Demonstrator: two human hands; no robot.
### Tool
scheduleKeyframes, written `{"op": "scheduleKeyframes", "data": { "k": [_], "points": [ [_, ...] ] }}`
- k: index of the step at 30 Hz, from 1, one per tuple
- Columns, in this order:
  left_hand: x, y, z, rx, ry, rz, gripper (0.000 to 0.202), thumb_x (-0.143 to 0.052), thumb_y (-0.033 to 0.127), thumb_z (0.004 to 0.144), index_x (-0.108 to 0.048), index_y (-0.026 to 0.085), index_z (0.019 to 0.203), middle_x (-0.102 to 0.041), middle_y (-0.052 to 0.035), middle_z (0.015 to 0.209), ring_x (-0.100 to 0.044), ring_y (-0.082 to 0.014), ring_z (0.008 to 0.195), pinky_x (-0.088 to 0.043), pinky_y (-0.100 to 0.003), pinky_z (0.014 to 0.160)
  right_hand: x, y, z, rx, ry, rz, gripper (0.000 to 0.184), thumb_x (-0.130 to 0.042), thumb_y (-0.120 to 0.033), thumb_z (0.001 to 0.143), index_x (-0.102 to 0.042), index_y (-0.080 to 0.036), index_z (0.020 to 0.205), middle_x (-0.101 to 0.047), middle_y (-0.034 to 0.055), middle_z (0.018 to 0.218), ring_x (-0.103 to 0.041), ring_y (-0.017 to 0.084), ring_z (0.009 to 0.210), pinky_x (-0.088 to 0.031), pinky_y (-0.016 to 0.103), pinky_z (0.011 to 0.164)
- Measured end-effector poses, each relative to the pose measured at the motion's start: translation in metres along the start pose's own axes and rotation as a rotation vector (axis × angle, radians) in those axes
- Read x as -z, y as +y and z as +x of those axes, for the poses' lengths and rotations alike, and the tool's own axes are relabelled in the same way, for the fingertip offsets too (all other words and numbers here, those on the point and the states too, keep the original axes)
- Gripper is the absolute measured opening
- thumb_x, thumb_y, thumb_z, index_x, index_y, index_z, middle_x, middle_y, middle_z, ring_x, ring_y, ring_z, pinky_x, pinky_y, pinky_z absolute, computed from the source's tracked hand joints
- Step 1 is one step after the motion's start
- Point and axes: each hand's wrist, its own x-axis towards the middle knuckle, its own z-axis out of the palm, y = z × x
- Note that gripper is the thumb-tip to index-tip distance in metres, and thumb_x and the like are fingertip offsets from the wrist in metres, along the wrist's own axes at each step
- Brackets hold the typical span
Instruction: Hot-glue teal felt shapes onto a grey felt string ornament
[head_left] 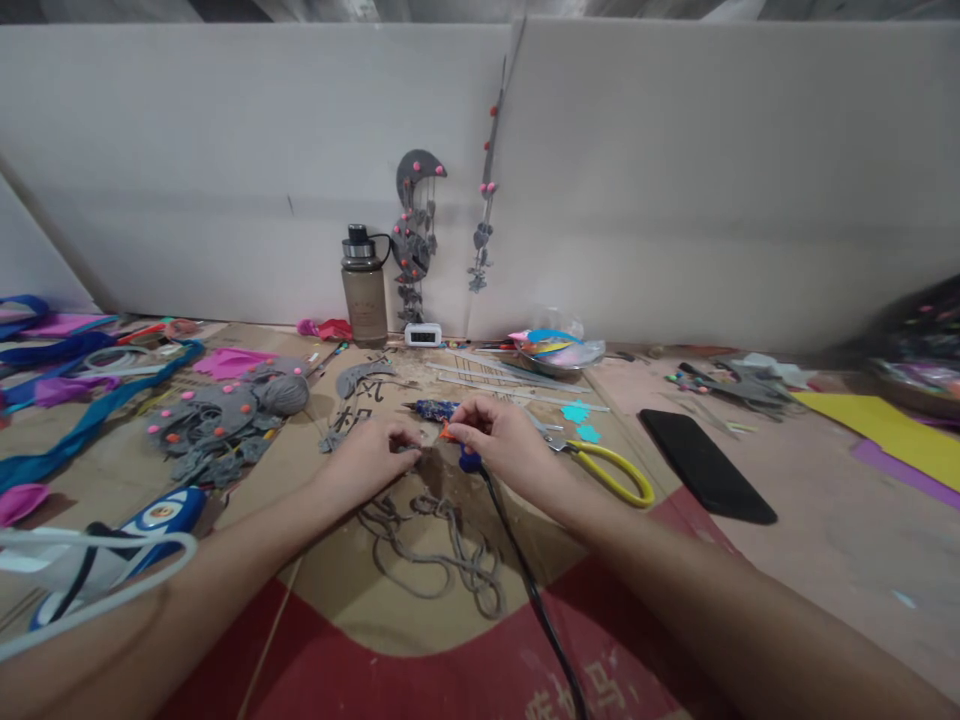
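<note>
My left hand (375, 456) is closed, thumb and fingers drawn together over the cardboard; what they hold, if anything, is too small to make out. My right hand (501, 436) pinches a small orange piece (447, 431) at its fingertips. Behind and under it lies a pen-shaped tool with a blue, speckled body (433, 409) and a dark tip pointing left. A black cord (517, 550) runs from a blue end (470, 460) below my right hand toward me. Loose grey yarn (427, 550) lies in loops below both hands. Yellow-handled scissors (615, 470) rest beside my right wrist.
Grey felt pieces with pink dots and a yarn ball (285, 390) lie left, near a blue-and-white glue gun-like tool (161, 520). A bottle (365, 290) and small clock (423, 335) stand at the back. A black phone (705, 465) and yellow sheet (892, 430) lie right.
</note>
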Motion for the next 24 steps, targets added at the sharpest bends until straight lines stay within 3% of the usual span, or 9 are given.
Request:
{"op": "scheduleKeyframes", "data": {
  "k": [5,9,14,20,24],
  "points": [
    [0.0,0.004,-0.004,-0.044,0.202,0.077,0.021,-0.062,0.036,0.074,-0.071,0.02,0.085,-0.068,-0.0078,0.092,-0.06,-0.0234,0.087,-0.044,-0.033,0.078,-0.002,0.004,-0.001,0.042,0.032,0.025,0.015,-0.06,-0.033,0.078,-0.055,-0.02,0.085,-0.059,-0.0017,0.075,-0.053,0.011,0.066,-0.04,0.024,0.06],
    [0.008,0.026,-0.013,-0.115,0.265,-0.157,0.021,-0.056,0.036,0.082,-0.069,0.021,0.085,-0.069,-0.0031,0.084,-0.061,-0.0172,0.078,-0.044,-0.028,0.073,-0.003,-0.002,-0.004,0.067,0.048,-0.051,0.016,-0.06,-0.033,0.079,-0.054,-0.02,0.084,-0.057,-0.0019,0.074,-0.051,0.011,0.066,-0.04,0.025,0.061],
    [0.009,0.037,-0.017,-0.017,0.164,-0.411,0.019,-0.063,0.036,0.076,-0.069,0.019,0.082,-0.07,-0.0014,0.078,-0.061,-0.0148,0.071,-0.045,-0.025,0.068,-0.01,-0.008,-0.009,0.07,0.02,-0.068,0.009,-0.057,-0.028,0.081,-0.053,-0.02,0.083,-0.058,-0.0016,0.075,-0.052,0.011,0.067,-0.039,0.024,0.062],
    [0.007,0.034,-0.016,0.042,0.146,-0.447,0.018,-0.067,0.035,0.073,-0.066,0.018,0.075,-0.065,0.0013,0.068,-0.055,-0.0117,0.063,-0.041,-0.023,0.061,-0.015,-0.015,-0.014,0.076,0.019,-0.034,0.009,-0.054,-0.029,0.083,-0.053,-0.02,0.084,-0.058,-0.0015,0.077,-0.052,0.012,0.069,-0.039,0.024,0.062],
    [0.01,0.037,-0.015,0.046,0.067,-0.473,0.017,-0.066,0.033,0.073,-0.061,0.017,0.072,-0.06,0.0029,0.063,-0.051,-0.0103,0.059,-0.039,-0.022,0.058,-0.014,-0.022,-0.018,0.086,0.034,-0.054,0.003,-0.053,-0.021,0.081,-0.053,-0.02,0.084,-0.058,-0.0015,0.076,-0.051,0.012,0.069,-0.039,0.025,0.064]
  ]
}}
